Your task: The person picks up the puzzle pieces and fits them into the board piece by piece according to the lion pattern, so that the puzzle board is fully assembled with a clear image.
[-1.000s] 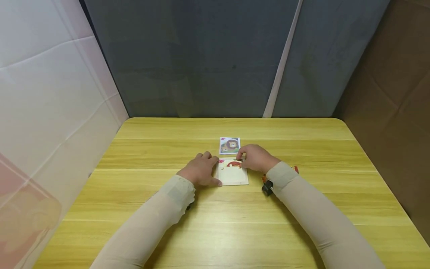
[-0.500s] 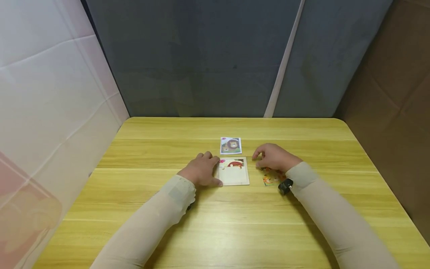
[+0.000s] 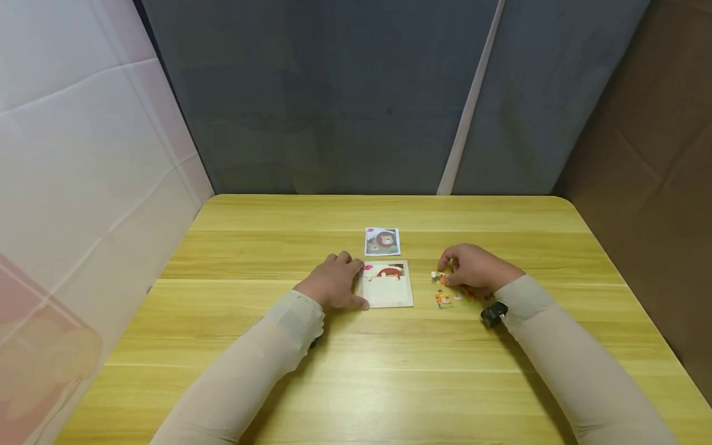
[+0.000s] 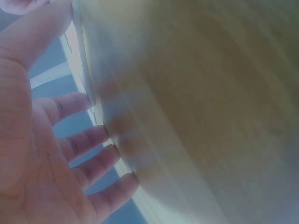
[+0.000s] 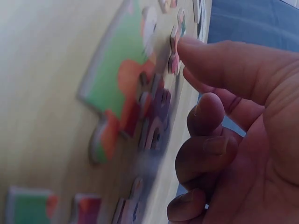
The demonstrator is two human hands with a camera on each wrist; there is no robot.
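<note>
My left hand (image 3: 332,285) lay flat on table (image 3: 356,371), fingers straight, tips against left edge of puzzle tray (image 3: 387,290), holding nothing. My right hand (image 3: 474,268) hovered over loose jigsaw pieces (image 3: 445,299) lying right of tray, well apart from it. Fingers curled, thumb tip touched edge of raised piece (image 5: 174,46); whether pinched, could not tell. Lion picture card (image 3: 382,241) lay just beyond tray.

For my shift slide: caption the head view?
Left hand steadies puzzle tray; right hand touches loose pieces.
</note>
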